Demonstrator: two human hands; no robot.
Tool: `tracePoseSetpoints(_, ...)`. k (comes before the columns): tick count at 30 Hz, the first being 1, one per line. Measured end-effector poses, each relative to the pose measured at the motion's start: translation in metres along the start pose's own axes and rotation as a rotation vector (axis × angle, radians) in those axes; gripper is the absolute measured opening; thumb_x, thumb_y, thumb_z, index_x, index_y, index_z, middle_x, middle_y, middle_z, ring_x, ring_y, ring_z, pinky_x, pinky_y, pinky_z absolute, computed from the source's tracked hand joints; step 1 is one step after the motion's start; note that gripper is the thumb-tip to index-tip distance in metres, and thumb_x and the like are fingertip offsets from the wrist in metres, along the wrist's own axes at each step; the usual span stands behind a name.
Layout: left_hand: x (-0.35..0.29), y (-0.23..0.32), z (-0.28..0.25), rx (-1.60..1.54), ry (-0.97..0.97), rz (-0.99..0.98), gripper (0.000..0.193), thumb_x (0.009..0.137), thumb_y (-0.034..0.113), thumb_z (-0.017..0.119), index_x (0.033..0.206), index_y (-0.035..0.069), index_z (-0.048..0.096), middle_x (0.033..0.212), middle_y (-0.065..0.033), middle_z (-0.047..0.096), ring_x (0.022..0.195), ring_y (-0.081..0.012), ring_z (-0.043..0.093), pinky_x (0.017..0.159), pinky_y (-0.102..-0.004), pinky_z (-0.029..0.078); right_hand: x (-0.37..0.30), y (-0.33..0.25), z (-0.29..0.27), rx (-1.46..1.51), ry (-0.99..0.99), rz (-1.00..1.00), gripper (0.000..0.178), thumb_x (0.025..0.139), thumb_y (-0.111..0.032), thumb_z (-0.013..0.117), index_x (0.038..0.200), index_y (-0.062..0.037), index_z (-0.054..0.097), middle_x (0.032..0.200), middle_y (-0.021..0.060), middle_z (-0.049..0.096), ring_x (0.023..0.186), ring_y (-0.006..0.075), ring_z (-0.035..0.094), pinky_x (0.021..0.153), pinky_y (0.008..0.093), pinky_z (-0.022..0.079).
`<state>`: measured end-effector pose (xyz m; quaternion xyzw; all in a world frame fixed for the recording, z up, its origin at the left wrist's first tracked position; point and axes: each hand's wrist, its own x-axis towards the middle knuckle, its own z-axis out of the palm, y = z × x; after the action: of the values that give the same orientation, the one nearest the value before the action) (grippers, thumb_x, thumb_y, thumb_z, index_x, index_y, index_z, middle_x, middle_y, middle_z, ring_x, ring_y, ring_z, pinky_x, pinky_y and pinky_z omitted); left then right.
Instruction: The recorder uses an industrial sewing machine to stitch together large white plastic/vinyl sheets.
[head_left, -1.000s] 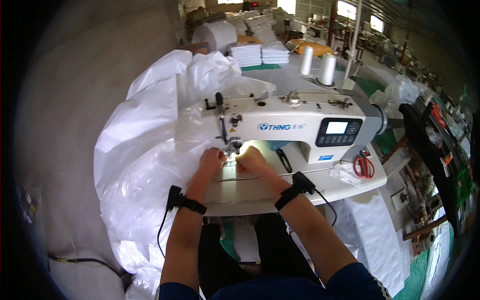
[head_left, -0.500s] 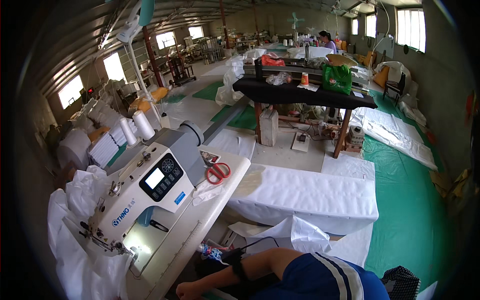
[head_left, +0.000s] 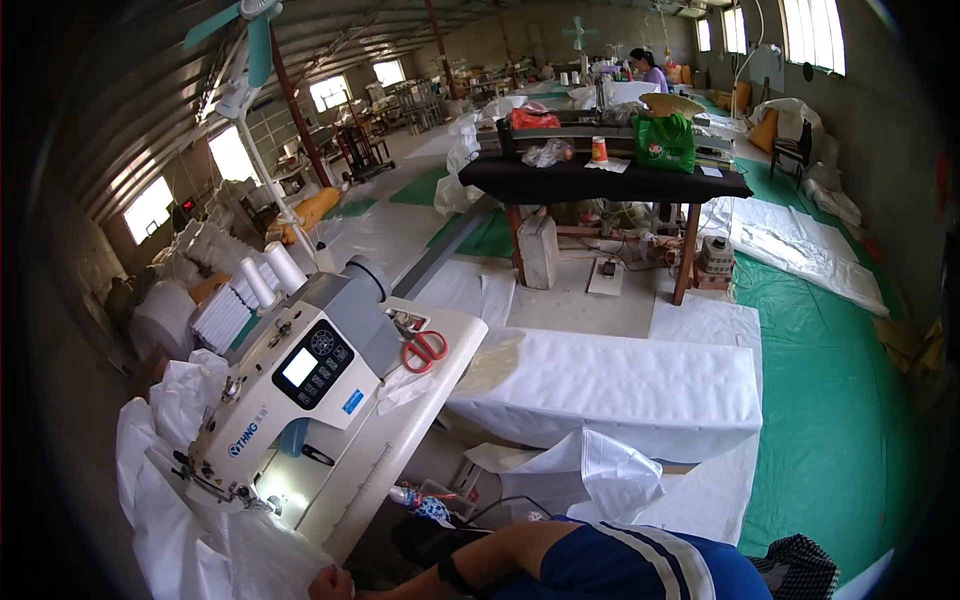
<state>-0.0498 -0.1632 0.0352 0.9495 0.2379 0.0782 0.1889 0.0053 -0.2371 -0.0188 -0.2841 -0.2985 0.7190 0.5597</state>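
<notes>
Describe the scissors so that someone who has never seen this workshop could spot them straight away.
Find the white sewing machine with the lit screen at lower left. On its white tabletop, just right of the grey end housing, lie the scissors. Their two bright red handle loops set them apart from the pale crumpled scrap beside them.
</notes>
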Motion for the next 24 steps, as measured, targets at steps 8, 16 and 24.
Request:
tracePoseSetpoints(8,-0.043,0.047,-0.099,0.120,0.750,0.175,0.027,0.089,0.018,0.058,0.100,-0.006,0.062,0.100,-0.0220,0.062,0.086,-0.0316,0.061,0.070,-0.0365,0.051,-0.012,-0.002,-0.019,0.671,0.166,-0.172,0.021,0.085,-0.025,0.056,0.084,-0.0064,0.065,0.074,0.0081,0.066,0.067,0.0131,0.064,0.055,0.0311,0.053)
tracePoseSetpoints(16,-0.114,-0.190,-0.132,0.220,0.597,-0.740,0.048,0.091,0.036,0.048,0.092,-0.011,0.055,0.092,-0.0333,0.057,0.086,-0.0486,0.052,0.079,-0.0497,0.040,-0.060,-0.017,-0.161,0.266,0.247,-0.412,0.037,0.090,-0.030,0.047,0.118,-0.0054,0.052,0.119,0.0128,0.056,0.110,0.0252,0.053,0.095,0.0402,0.043)
tracePoseSetpoints(24,-0.101,-0.206,-0.049,0.238,0.683,-1.046,0.065,0.071,0.029,0.070,0.125,0.003,0.044,0.118,-0.0176,0.047,0.111,-0.0365,0.046,0.091,-0.0466,0.043,-0.105,-0.051,-0.078,-0.280,0.429,0.284,0.048,0.091,-0.039,0.050,0.125,-0.0056,0.046,0.120,0.0113,0.054,0.107,0.0292,0.056,0.081,0.0446,0.052)
